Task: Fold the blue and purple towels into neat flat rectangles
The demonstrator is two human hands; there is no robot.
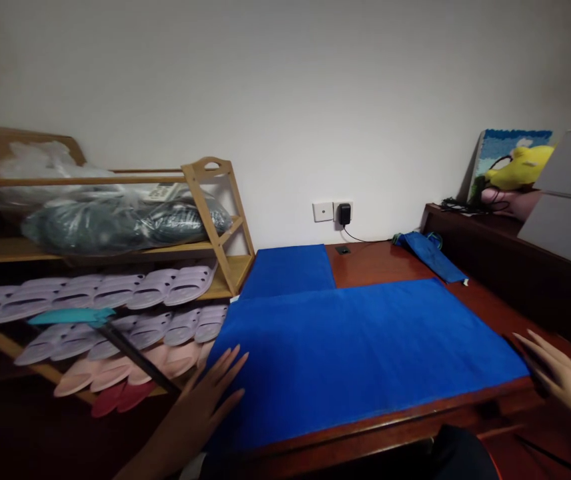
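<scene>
A blue cloth (360,353) lies flat over a reddish-brown wooden desk (375,263), with a smaller blue cloth piece (290,270) at its back left. My left hand (210,390) is over the left edge of the large cloth, fingers spread, holding nothing. Off the cloth's front right corner, my right hand (563,377) has its fingers stretched out. A dark shape (535,370) shows under those fingers; whether it is an object or shadow is unclear.
On the left stands a wooden rack (220,227) with bagged items (115,220) and rows of slippers (150,287). A turquoise-topped dark stick (135,353) leans there. A blue folded pouch (430,257) lies back right. A charger (345,214) is plugged into the wall. A yellow plush toy (520,168) sits right.
</scene>
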